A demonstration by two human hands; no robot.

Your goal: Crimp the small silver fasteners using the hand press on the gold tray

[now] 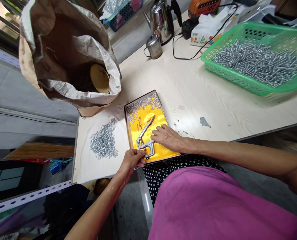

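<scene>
A yellow box lid [160, 116] lies on the table in front of me, its near edge over my lap. Small silver screws [141, 105] fill its far end. A pair of metal scissors [145, 135] rests on the yellow surface. My left hand [132, 160] grips the lid's near left corner beside the scissors' handles. My right hand [167, 136] lies flat on the lid, fingers spread, just right of the scissors. A loose pile of the same screws [104, 140] sits on the white board left of the lid.
A large open paper sack [63, 50] with a yellow scoop [100, 78] inside stands at the left. A green basket [255, 60] full of screws sits at the far right. A steel kettle [162, 18], small cup [153, 46] and tissue box [205, 31] stand behind.
</scene>
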